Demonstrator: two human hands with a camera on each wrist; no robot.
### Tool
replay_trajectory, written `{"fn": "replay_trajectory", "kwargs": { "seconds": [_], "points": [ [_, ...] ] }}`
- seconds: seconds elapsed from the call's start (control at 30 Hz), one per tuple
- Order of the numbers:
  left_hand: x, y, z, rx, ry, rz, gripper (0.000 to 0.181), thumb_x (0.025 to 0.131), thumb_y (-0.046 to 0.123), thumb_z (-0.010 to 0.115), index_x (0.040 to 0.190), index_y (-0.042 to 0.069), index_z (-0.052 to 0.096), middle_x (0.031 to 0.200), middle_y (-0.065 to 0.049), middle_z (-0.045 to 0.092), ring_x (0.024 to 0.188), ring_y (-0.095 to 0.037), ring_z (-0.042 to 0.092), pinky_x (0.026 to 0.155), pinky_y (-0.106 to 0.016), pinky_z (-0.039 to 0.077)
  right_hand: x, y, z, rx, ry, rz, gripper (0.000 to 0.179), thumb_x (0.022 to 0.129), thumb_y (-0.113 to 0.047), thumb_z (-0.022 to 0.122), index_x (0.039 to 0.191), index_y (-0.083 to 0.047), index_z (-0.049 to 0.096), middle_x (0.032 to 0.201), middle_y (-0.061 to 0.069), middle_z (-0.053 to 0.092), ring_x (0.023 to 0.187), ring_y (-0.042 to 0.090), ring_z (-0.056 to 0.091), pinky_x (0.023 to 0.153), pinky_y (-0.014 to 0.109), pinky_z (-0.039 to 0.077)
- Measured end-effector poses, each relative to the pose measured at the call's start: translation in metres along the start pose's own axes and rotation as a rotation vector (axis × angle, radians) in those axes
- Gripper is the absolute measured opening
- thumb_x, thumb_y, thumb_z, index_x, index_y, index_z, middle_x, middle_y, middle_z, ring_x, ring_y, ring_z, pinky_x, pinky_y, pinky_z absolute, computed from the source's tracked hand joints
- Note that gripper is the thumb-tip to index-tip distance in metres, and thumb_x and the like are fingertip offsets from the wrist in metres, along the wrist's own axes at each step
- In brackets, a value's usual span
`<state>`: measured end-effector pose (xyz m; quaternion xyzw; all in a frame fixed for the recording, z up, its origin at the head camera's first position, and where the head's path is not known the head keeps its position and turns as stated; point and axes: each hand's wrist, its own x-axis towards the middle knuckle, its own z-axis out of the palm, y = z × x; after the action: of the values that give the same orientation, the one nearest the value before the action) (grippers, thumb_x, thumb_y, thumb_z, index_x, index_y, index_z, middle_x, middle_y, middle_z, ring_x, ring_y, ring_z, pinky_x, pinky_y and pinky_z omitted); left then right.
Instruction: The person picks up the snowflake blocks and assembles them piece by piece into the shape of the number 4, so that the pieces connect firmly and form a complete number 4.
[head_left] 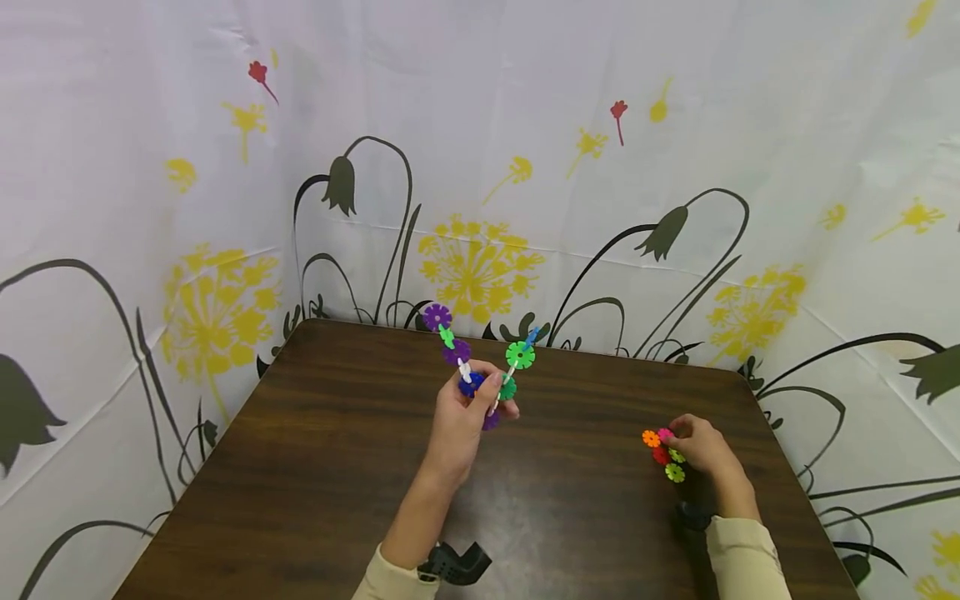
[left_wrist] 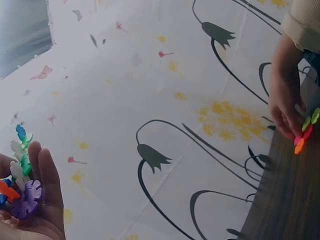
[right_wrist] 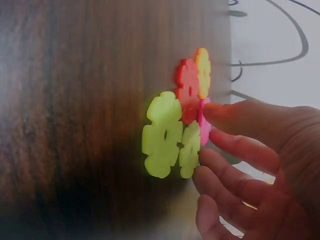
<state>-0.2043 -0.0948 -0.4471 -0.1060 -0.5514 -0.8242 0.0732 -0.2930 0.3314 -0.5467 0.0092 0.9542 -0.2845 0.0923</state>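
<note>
My left hand (head_left: 459,425) holds a V-shaped chain of interlocking flower discs above the table. One arm of the chain ends in a purple disc (head_left: 437,317); the other carries a green disc (head_left: 521,355) with a blue piece (head_left: 532,337) at its tip. The lower links, including another purple disc (left_wrist: 27,200), lie against the palm, partly covered by fingers. At the table's right, my right hand (head_left: 703,446) pinches a pink flower disc (right_wrist: 204,125) between thumb and forefinger. Around it lie an orange disc (right_wrist: 202,72), a red disc (right_wrist: 188,90) and two yellow-green discs (right_wrist: 163,135).
The dark wooden table (head_left: 337,467) reaches back to a white curtain (head_left: 480,108) printed with flowers, which hangs behind and at both sides. Black wrist-camera mounts (head_left: 459,563) are strapped at both sleeves.
</note>
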Motion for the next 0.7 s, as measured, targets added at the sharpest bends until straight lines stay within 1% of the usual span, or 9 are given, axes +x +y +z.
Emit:
{"fn": "replay_trajectory", "kwargs": {
  "seconds": [0.17,0.3,0.4,0.5,0.57,0.63,0.7],
  "points": [
    [0.0,0.004,0.0,0.012,-0.021,-0.012,0.02,0.111,0.022,0.062,0.113,0.002,0.06,0.079,0.001,0.071,0.07,-0.013,0.073,0.075,-0.033,0.065,0.005,0.004,0.001,-0.007,-0.004,0.03,0.037,0.1,-0.019,0.074,0.12,0.009,0.059,0.107,0.026,0.069,0.094,0.035,0.065,0.082,0.049,0.056],
    [0.0,0.007,0.001,0.038,-0.039,-0.028,0.022,0.111,0.022,0.062,0.115,0.0,0.06,0.079,0.001,0.071,0.07,-0.013,0.072,0.074,-0.03,0.063,0.007,0.003,-0.001,0.036,0.005,0.033,0.034,0.101,-0.018,0.074,0.111,0.01,0.057,0.102,0.023,0.066,0.09,0.032,0.062,0.075,0.041,0.054],
    [0.001,0.008,0.001,0.047,-0.059,-0.048,0.021,0.111,0.021,0.062,0.117,0.001,0.06,0.082,0.001,0.07,0.07,-0.012,0.07,0.072,-0.027,0.061,0.005,-0.002,-0.003,0.069,0.021,0.019,0.027,0.103,-0.016,0.07,0.107,0.008,0.058,0.097,0.019,0.064,0.085,0.027,0.06,0.07,0.034,0.05],
    [0.0,0.008,0.001,0.055,-0.07,-0.066,0.02,0.111,0.02,0.062,0.118,0.002,0.06,0.083,0.001,0.068,0.07,-0.011,0.067,0.069,-0.025,0.059,0.002,-0.01,-0.004,0.091,0.035,-0.024,0.022,0.106,-0.015,0.064,0.105,0.006,0.06,0.094,0.016,0.065,0.08,0.024,0.058,0.067,0.033,0.048],
    [-0.002,0.008,0.001,0.059,-0.073,-0.072,0.019,0.111,0.02,0.062,0.118,0.003,0.06,0.082,0.001,0.067,0.07,-0.011,0.066,0.068,-0.024,0.058,-0.001,-0.018,-0.005,0.117,0.039,-0.066,0.024,0.109,-0.019,0.063,0.106,0.005,0.061,0.095,0.015,0.067,0.079,0.021,0.057,0.066,0.032,0.048],
    [-0.003,0.007,0.0,0.07,-0.079,-0.074,0.02,0.11,0.02,0.063,0.119,0.002,0.061,0.081,0.001,0.067,0.07,-0.011,0.065,0.068,-0.024,0.058,-0.007,-0.031,-0.006,0.163,0.057,-0.121,0.028,0.11,-0.024,0.062,0.108,0.004,0.062,0.094,0.015,0.068,0.078,0.02,0.058,0.066,0.031,0.049],
    [-0.003,0.005,-0.001,0.084,-0.093,-0.07,0.022,0.11,0.021,0.065,0.119,0.001,0.062,0.081,0.001,0.067,0.071,-0.012,0.066,0.069,-0.024,0.059,-0.015,-0.051,-0.01,0.228,0.094,-0.188,0.032,0.111,-0.029,0.063,0.111,0.002,0.062,0.092,0.012,0.07,0.078,0.018,0.062,0.067,0.028,0.052]
  ]
}}
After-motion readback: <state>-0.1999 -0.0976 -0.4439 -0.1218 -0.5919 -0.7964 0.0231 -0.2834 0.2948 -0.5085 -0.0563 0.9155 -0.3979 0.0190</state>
